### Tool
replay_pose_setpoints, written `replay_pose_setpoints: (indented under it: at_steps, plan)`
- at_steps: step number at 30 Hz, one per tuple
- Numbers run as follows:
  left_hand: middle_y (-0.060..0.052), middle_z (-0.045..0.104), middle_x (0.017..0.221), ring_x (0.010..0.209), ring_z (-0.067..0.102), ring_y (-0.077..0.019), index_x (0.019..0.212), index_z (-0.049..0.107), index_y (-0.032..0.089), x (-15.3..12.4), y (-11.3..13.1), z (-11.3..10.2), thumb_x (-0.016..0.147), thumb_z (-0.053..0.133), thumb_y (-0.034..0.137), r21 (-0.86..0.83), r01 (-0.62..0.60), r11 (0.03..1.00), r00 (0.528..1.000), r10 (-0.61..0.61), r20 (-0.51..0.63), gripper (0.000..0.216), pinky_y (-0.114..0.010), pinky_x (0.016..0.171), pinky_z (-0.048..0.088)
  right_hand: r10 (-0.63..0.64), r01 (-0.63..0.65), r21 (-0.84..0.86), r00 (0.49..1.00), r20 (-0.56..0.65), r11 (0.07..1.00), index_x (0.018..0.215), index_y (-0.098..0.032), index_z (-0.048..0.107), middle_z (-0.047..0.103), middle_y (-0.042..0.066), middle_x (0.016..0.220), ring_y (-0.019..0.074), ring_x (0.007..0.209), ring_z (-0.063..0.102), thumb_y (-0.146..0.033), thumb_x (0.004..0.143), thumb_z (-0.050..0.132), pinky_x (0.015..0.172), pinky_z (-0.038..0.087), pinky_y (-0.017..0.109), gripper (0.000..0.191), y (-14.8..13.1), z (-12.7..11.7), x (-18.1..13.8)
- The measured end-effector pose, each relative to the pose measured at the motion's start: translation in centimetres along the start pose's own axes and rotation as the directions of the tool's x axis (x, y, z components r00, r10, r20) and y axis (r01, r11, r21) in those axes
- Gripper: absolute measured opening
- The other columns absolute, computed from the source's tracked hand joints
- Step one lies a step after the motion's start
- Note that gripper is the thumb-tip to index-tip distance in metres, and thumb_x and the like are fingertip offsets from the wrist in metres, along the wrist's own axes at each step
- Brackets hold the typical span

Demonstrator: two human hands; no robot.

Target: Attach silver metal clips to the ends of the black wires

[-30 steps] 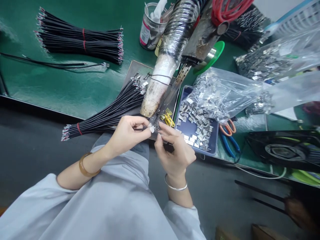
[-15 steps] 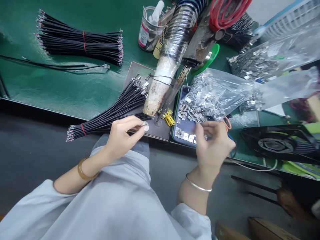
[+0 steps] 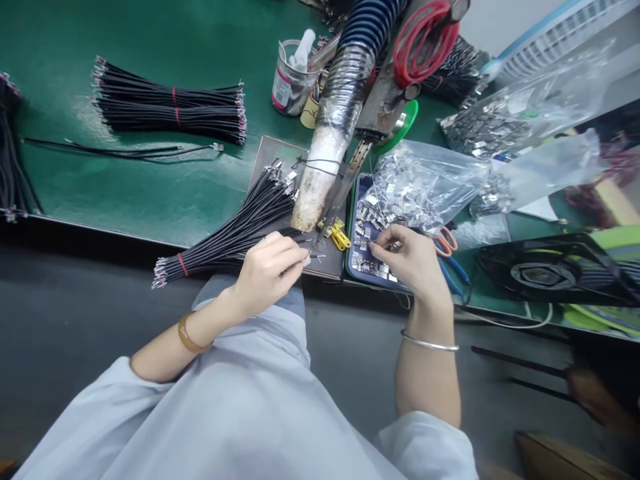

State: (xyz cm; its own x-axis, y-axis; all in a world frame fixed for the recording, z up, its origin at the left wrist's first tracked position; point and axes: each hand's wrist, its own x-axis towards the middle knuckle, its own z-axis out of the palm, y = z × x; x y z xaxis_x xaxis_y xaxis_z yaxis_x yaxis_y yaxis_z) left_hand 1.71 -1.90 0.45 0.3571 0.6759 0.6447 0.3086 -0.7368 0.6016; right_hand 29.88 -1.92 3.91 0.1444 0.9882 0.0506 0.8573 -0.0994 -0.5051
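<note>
My left hand (image 3: 273,270) is closed in a pinch at the front edge of a brown board (image 3: 325,267). Thin wire ends of a black cable poke out past its fingertips. Behind it, a red-banded bundle of black cables (image 3: 225,227) lies fanned across the board, some with metal connectors at the far ends. My right hand (image 3: 413,260) reaches over a blue tray (image 3: 354,267) of small metal connectors (image 3: 367,217). Its thumb and forefinger are pinched close above the connectors; whatever sits between them is too small to make out.
A soldering iron (image 3: 357,160) and a taped hose (image 3: 320,173) slant down over the board. Beside them lie a yellow clip (image 3: 340,237) and a plastic bag of connectors (image 3: 415,187). Orange-handled pliers (image 3: 447,241) rest right of the tray. Another cable bundle (image 3: 170,107) lies at back left.
My right hand has lowered, its fingertips now down at the connectors in the tray. My left hand has turned slightly, and wire ends now show beyond its fingertips. The whole view has shifted a little.
</note>
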Motion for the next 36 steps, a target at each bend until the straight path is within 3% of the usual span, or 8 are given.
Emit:
replay_pose_setpoints:
  at_steps: [2,5,9,13,16,22,31,36]
  plan:
    - [-0.002,0.071,0.071,0.062,0.058,-0.0121,0.086,0.073,0.015,-0.1,0.7,-0.4,0.093,0.06,0.007,-0.121,0.025,0.992,0.999,-0.021,0.033,0.016,-0.024,0.066,0.047,-0.058,0.058,-0.002,0.984,-0.17,0.998,0.063,-0.024,0.051,0.058,-0.003,0.065,0.0145,0.059,0.054,-0.023,0.074,0.065,0.058,0.045,0.029,0.018,-0.5,0.4,-1.0]
    - [0.002,0.066,0.063,0.052,0.05,-0.0085,0.084,0.073,0.015,0.3,1.5,-0.8,0.087,0.059,0.009,-0.265,0.224,0.938,0.968,-0.183,0.17,0.015,-0.021,0.054,0.04,-0.132,0.157,0.019,0.883,-0.45,0.987,0.069,-0.025,0.053,0.065,0.001,0.076,0.0169,0.07,0.062,-0.026,0.081,0.065,0.054,0.048,0.027,0.017,-2.2,0.9,-3.0]
    - [0.001,0.065,0.059,0.052,0.053,-0.0087,0.079,0.071,0.014,1.3,1.7,-1.0,0.085,0.059,0.019,-0.417,0.554,0.72,0.829,-0.43,0.358,0.014,-0.019,0.053,0.042,-0.109,0.238,0.142,0.796,-0.595,0.961,0.071,-0.024,0.057,0.07,0.001,0.08,0.0137,0.064,0.064,-0.019,0.082,0.071,0.05,0.052,0.024,0.018,-5.3,1.8,-5.6]
    - [-0.001,0.067,0.058,0.053,0.058,-0.01,0.076,0.069,0.014,1.9,1.5,-1.0,0.084,0.064,0.024,-0.462,0.662,0.589,0.749,-0.513,0.419,0.014,-0.02,0.057,0.047,-0.074,0.312,0.447,0.877,-0.474,0.838,0.079,-0.022,0.065,0.076,0.001,0.085,0.0157,0.07,0.075,-0.018,0.088,0.072,0.063,0.063,0.028,0.012,-7.4,4.1,-7.2]
    - [-0.001,0.067,0.059,0.054,0.058,-0.0103,0.074,0.07,0.014,1.9,1.6,-0.9,0.081,0.068,0.025,-0.47,0.669,0.575,0.743,-0.539,0.398,0.013,-0.02,0.057,0.048,-0.093,0.326,0.488,0.893,-0.441,0.81,0.084,-0.022,0.073,0.081,0.004,0.094,0.0198,0.085,0.079,-0.021,0.092,0.07,0.074,0.067,0.033,0.009,-8.2,6.0,-7.4]
    - [-0.004,0.074,0.072,0.064,0.062,-0.0122,0.075,0.075,0.013,1.7,1.9,-0.7,0.079,0.07,0.022,-0.488,0.668,0.562,0.742,-0.555,0.376,0.011,-0.021,0.061,0.052,-0.105,0.297,0.628,0.94,-0.325,0.72,0.085,-0.022,0.075,0.081,0.004,0.095,0.0165,0.085,0.079,-0.016,0.089,0.07,0.071,0.065,0.026,0.009,-8.4,7.6,-6.6]
    - [-0.002,0.07,0.067,0.06,0.055,-0.0111,0.071,0.074,0.013,1.9,1.7,-0.5,0.08,0.069,0.022,-0.403,0.642,0.652,0.766,-0.524,0.372,0.014,-0.02,0.056,0.043,-0.315,0.452,0.296,0.856,-0.411,0.841,0.094,-0.024,0.074,0.082,0.003,0.101,0.0181,0.091,0.079,-0.013,0.094,0.068,0.078,0.066,0.031,0.013,-7.7,6.8,-6.9]
    - [0.0,0.064,0.064,0.06,0.05,-0.0102,0.07,0.072,0.013,1.6,1.5,-0.1,0.081,0.065,0.021,-0.34,0.6,0.725,0.795,-0.49,0.357,0.015,-0.019,0.055,0.04,-0.455,0.528,0.13,0.813,-0.364,0.839,0.104,-0.025,0.073,0.081,0.004,0.108,0.0173,0.095,0.08,-0.009,0.097,0.064,0.084,0.066,0.029,0.019,-7.1,6.1,-7.1]
